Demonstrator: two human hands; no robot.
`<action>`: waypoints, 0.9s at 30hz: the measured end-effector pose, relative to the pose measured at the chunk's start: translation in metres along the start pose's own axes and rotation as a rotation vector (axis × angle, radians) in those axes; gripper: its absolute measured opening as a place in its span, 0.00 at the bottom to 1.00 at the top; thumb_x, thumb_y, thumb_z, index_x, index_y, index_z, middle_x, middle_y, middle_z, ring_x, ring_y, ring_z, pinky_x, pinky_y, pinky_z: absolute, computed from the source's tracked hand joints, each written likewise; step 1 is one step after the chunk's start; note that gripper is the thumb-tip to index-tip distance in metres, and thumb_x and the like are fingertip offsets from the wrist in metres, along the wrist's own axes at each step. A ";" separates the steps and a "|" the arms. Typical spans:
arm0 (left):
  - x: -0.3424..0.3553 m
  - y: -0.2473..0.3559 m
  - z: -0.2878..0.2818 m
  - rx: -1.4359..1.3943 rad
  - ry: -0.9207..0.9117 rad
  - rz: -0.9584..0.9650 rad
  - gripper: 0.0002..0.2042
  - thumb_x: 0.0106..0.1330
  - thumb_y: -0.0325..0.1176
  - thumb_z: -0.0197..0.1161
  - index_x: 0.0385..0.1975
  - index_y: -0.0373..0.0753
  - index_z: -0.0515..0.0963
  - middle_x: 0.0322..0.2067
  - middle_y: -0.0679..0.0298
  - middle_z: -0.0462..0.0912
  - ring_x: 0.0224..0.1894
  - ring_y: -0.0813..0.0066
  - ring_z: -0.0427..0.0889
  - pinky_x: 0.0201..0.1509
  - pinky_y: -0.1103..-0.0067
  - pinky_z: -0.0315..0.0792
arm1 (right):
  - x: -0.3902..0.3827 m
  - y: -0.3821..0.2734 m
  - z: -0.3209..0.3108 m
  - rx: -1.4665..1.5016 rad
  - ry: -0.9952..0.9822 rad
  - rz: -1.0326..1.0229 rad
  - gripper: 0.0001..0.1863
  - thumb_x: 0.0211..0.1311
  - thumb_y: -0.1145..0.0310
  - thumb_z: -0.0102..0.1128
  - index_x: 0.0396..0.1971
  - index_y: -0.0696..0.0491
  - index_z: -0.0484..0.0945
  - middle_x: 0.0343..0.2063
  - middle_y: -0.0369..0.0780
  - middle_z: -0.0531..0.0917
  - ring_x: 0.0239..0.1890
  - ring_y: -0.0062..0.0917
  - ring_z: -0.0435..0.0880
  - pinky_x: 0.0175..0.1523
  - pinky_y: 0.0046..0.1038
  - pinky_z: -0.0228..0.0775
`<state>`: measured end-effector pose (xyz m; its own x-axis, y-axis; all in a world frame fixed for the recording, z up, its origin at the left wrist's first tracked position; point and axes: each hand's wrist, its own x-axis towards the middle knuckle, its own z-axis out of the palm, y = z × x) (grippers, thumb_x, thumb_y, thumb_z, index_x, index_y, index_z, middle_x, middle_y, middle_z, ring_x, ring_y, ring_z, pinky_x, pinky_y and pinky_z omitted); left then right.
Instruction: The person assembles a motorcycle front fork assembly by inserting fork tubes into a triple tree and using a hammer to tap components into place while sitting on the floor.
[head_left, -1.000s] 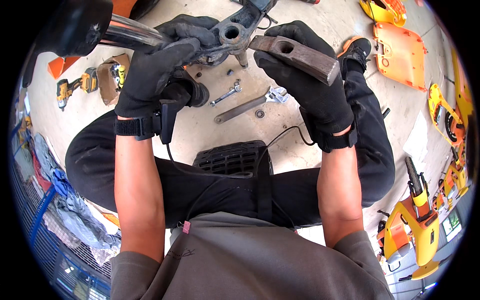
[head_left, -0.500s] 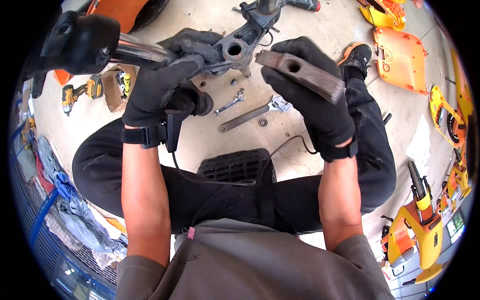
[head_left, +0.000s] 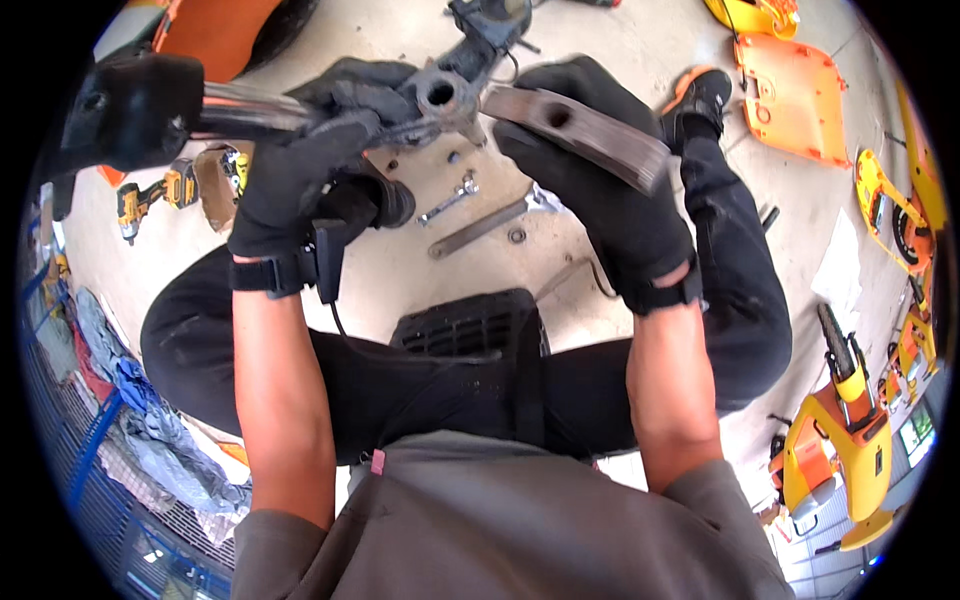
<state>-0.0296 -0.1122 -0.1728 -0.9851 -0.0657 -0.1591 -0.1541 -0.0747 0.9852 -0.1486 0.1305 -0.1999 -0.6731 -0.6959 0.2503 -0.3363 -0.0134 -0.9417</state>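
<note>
Gripping tube [head_left: 248, 110] at bracket [head_left: 464, 72], left hand [head_left: 290, 160] is closed; right hand [head_left: 605, 200] wraps a hammer head [head_left: 600, 142]. Bore [head_left: 440, 93] empty, washer [head_left: 517, 236] loose on floor [head_left: 620, 42]; tube apparently still attached.

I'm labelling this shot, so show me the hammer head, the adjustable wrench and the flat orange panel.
Hammer head [head_left: 605, 143]: head view, solid side right of its hole.
Adjustable wrench [head_left: 480, 229]: head view, handle.
Flat orange panel [head_left: 798, 102]: head view, mid-face.
</note>
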 end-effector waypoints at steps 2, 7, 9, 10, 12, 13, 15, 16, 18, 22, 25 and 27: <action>0.005 0.001 -0.002 -0.018 0.011 0.002 0.15 0.61 0.33 0.64 0.43 0.29 0.83 0.51 0.52 0.82 0.53 0.62 0.81 0.61 0.70 0.73 | 0.000 0.007 0.003 0.014 -0.062 0.157 0.16 0.55 0.70 0.74 0.41 0.54 0.78 0.31 0.41 0.85 0.32 0.32 0.86 0.37 0.30 0.77; 0.007 0.004 0.002 0.017 0.105 -0.114 0.15 0.59 0.32 0.65 0.43 0.30 0.83 0.51 0.53 0.82 0.52 0.63 0.81 0.60 0.70 0.73 | -0.001 -0.001 -0.001 -0.018 0.002 0.022 0.16 0.55 0.68 0.74 0.40 0.55 0.78 0.31 0.41 0.85 0.31 0.32 0.86 0.36 0.30 0.77; 0.005 0.009 0.010 -0.022 0.063 -0.079 0.16 0.59 0.31 0.64 0.45 0.29 0.82 0.51 0.55 0.82 0.51 0.66 0.81 0.60 0.72 0.72 | -0.006 -0.003 -0.004 -0.073 -0.009 0.027 0.16 0.55 0.68 0.74 0.40 0.55 0.78 0.31 0.41 0.85 0.30 0.32 0.86 0.36 0.29 0.77; 0.004 0.007 0.008 -0.012 0.040 -0.036 0.17 0.60 0.30 0.63 0.47 0.29 0.81 0.50 0.56 0.82 0.50 0.69 0.81 0.60 0.73 0.72 | -0.007 -0.005 -0.003 -0.117 -0.014 0.039 0.17 0.55 0.68 0.75 0.41 0.55 0.78 0.31 0.41 0.85 0.30 0.32 0.86 0.36 0.29 0.77; 0.006 0.010 0.005 -0.047 0.000 -0.037 0.18 0.62 0.30 0.63 0.50 0.29 0.80 0.50 0.57 0.82 0.51 0.70 0.80 0.61 0.73 0.71 | -0.005 -0.017 -0.004 -0.083 0.026 0.074 0.17 0.56 0.66 0.74 0.42 0.56 0.78 0.30 0.42 0.84 0.30 0.34 0.86 0.36 0.30 0.77; 0.003 0.010 0.006 -0.072 0.004 -0.038 0.17 0.62 0.29 0.62 0.50 0.29 0.80 0.50 0.56 0.82 0.51 0.70 0.81 0.61 0.73 0.72 | -0.002 -0.018 -0.005 -0.098 0.059 -0.005 0.16 0.56 0.67 0.74 0.42 0.55 0.79 0.30 0.42 0.83 0.30 0.35 0.85 0.35 0.31 0.77; -0.002 0.007 0.006 -0.090 0.019 -0.044 0.15 0.63 0.27 0.62 0.49 0.30 0.80 0.49 0.57 0.83 0.50 0.71 0.81 0.59 0.74 0.73 | -0.010 -0.007 0.002 -0.094 -0.046 0.080 0.14 0.56 0.69 0.73 0.41 0.54 0.79 0.31 0.41 0.82 0.30 0.35 0.85 0.35 0.31 0.77; 0.003 0.004 0.007 -0.082 0.024 -0.037 0.13 0.64 0.25 0.61 0.47 0.30 0.80 0.47 0.58 0.84 0.48 0.71 0.82 0.58 0.74 0.75 | -0.009 -0.003 0.001 -0.051 0.009 0.052 0.14 0.56 0.71 0.72 0.41 0.54 0.79 0.34 0.41 0.82 0.31 0.36 0.84 0.35 0.32 0.76; 0.005 0.007 0.006 0.011 0.069 -0.066 0.10 0.64 0.23 0.60 0.44 0.32 0.81 0.45 0.60 0.85 0.47 0.72 0.83 0.55 0.75 0.77 | -0.012 -0.007 -0.005 -0.080 0.037 -0.013 0.12 0.58 0.71 0.71 0.40 0.56 0.80 0.35 0.40 0.82 0.33 0.31 0.84 0.38 0.28 0.76; -0.010 0.014 0.015 0.034 0.151 -0.260 0.15 0.62 0.32 0.63 0.45 0.30 0.81 0.48 0.57 0.82 0.50 0.71 0.81 0.56 0.74 0.75 | -0.018 0.004 -0.001 -0.264 0.003 -0.062 0.13 0.58 0.71 0.71 0.41 0.56 0.79 0.36 0.42 0.81 0.33 0.34 0.84 0.39 0.29 0.76; 0.008 0.010 0.013 0.144 0.098 -0.015 0.20 0.58 0.40 0.65 0.43 0.29 0.81 0.50 0.55 0.81 0.50 0.65 0.80 0.55 0.72 0.75 | -0.013 -0.017 -0.003 -0.065 0.092 0.160 0.18 0.55 0.69 0.73 0.43 0.54 0.76 0.34 0.42 0.81 0.31 0.39 0.84 0.37 0.31 0.75; 0.008 0.014 0.013 0.162 0.124 -0.131 0.18 0.58 0.38 0.64 0.42 0.31 0.82 0.50 0.54 0.81 0.50 0.64 0.80 0.55 0.71 0.75 | -0.006 -0.018 -0.005 -0.101 0.096 0.039 0.20 0.55 0.67 0.74 0.44 0.53 0.75 0.30 0.43 0.82 0.32 0.42 0.84 0.38 0.32 0.76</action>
<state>-0.0407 -0.1005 -0.1600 -0.9404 -0.1884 -0.2831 -0.3003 0.0692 0.9513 -0.1416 0.1389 -0.1837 -0.7456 -0.6222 0.2385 -0.3696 0.0883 -0.9250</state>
